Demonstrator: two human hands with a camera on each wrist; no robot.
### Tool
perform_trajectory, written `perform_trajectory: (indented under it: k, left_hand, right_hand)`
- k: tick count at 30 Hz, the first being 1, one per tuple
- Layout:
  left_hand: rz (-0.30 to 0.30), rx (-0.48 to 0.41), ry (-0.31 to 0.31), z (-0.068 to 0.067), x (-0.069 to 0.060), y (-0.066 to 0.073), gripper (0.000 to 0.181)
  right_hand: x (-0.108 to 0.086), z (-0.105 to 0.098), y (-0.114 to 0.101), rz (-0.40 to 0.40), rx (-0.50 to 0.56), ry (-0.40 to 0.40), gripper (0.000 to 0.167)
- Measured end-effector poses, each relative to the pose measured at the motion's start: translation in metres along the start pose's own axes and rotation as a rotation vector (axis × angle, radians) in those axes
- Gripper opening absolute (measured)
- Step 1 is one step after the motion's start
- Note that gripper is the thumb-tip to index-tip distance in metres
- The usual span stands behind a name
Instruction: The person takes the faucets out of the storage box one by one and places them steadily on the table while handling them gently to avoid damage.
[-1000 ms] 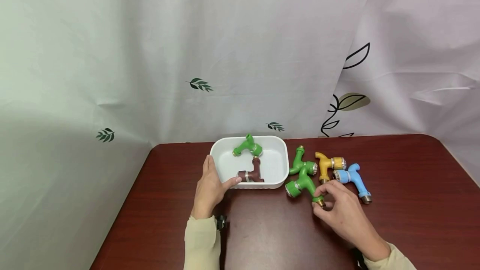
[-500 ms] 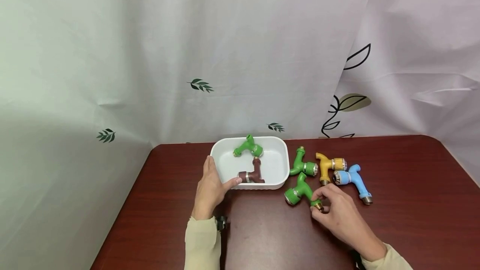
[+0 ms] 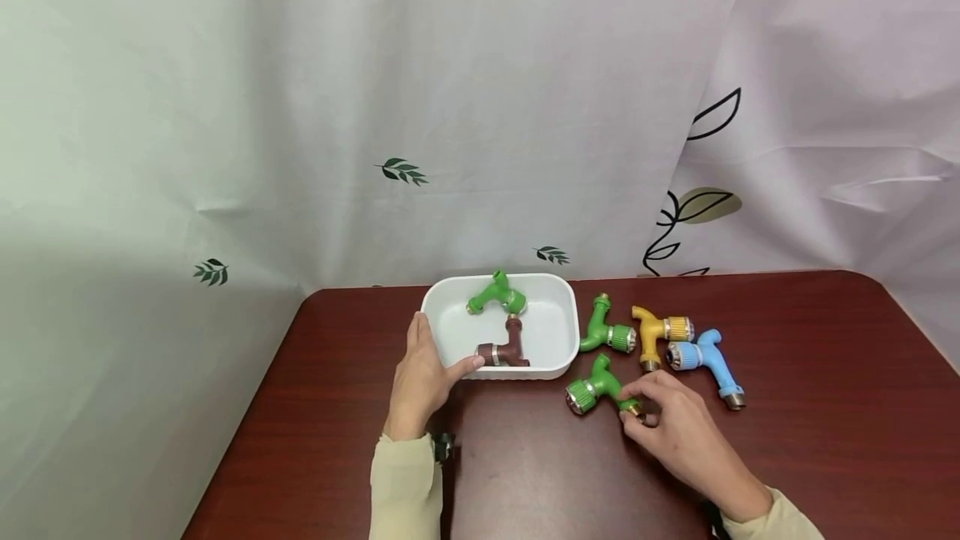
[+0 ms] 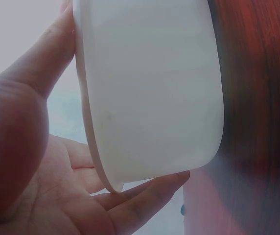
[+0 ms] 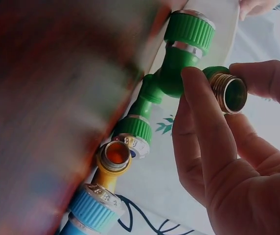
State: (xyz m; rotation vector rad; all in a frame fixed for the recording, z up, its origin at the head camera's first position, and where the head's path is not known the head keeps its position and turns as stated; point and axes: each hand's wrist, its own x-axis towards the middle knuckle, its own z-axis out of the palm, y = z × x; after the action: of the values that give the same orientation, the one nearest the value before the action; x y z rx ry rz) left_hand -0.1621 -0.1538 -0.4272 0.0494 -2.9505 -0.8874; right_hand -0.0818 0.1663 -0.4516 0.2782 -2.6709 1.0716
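Note:
A white plastic tray [image 3: 551, 327] holds a green tap [image 3: 495, 292] and a dark brown tap [image 3: 510, 347]. My left hand [image 3: 420, 377] grips its near left corner, the thumb on the front rim and the fingers along the left side; the left wrist view shows the tray's outer wall [image 4: 154, 98] between them. Right of the tray, my right hand [image 3: 671, 415] pinches another green tap [image 3: 602, 382] by its brass threaded end [image 5: 228, 93]. That tap's ribbed knob points left. Whether it touches the table I cannot tell.
Behind the right hand lie a third green tap [image 3: 603, 327] close to the tray, a yellow tap [image 3: 652, 332] and a light blue tap [image 3: 712, 361]. A patterned white curtain [image 3: 480, 107] hangs along the back edge of the dark red wooden table [image 3: 547, 465].
The green tap in my right hand has tilted, shifted slightly left and down, and come apart from the green tap behind it. My left hand and the tray stay put.

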Motion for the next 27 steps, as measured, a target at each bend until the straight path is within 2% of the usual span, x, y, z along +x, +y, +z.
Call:
perform_trajectory:
  k: [14, 27]
  left_hand:
    - [0.006, 0.007, 0.003, 0.0003, 0.0007, -0.0006, 0.117]
    - [-0.001, 0.003, 0.000, 0.0003, 0.0007, -0.0007, 0.117]
  right_hand:
    - [0.0005, 0.0021, 0.0030, 0.002, -0.015, 0.016, 0.028]
    - [0.0008, -0.0005, 0.0028, 0.021, -0.037, -0.091, 0.024]
